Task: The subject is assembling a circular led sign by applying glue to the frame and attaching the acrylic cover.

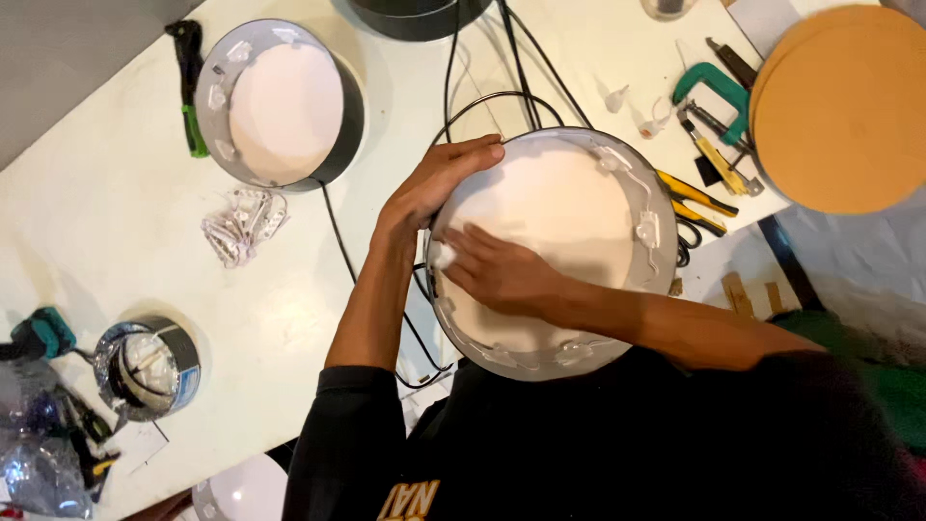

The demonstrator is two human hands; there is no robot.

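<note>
A round metal lamp housing point(617, 207) with a white inner disc and small white LED modules along its rim rests tilted against my body at the table's near edge. My left hand point(436, 181) grips the housing's upper left rim from outside. My right hand point(497, 272) lies inside it, fingers spread and pressing on a white module at the left inner wall. My dark-sleeved arms cover the lower part of the housing.
A second round housing point(280, 101) lies at the back left. A heap of white LED modules point(243, 225), black cables point(338, 232), a tape roll point(149, 367), yellow-handled pliers point(696, 201), a green clamp point(716, 92) and round brown discs point(844, 106) lie around.
</note>
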